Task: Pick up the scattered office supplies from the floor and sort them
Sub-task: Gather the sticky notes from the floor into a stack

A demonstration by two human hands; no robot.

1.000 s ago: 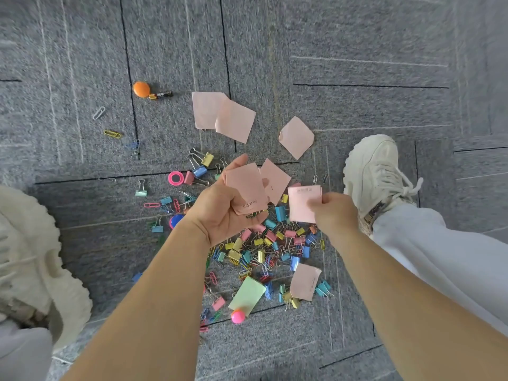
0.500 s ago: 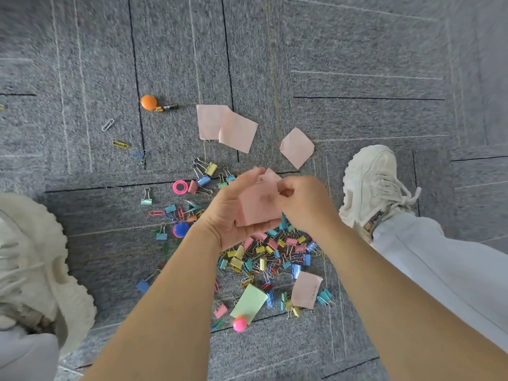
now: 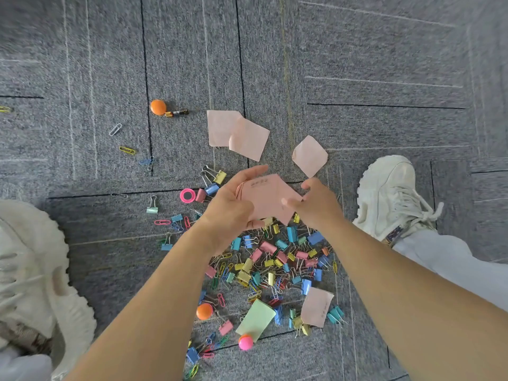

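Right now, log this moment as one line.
step: gathering notes | left hand: holds note stack | right hand: pinches its right edge | floor: clip pile below hands, loose notes beyond

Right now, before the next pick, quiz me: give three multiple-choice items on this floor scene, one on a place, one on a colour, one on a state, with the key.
1. Where does the battery lie?
A. Beside the orange ball beyond the hands
B. Under a shoe
C. Inside the clip pile

2. What colour is the note touching the pink ball?
A. Blue
B. Green
C. White

3. What is the left hand doing?
A. Lying flat on the carpet
B. Holding one paper clip
C. Holding a stack of pink notes

Key:
1 A: the battery's end meets that orange ball, far from the pile.
2 B: the note is pale green, with the pink ball at its near end.
3 C: thumb and fingers curl round the stack, above the clips.
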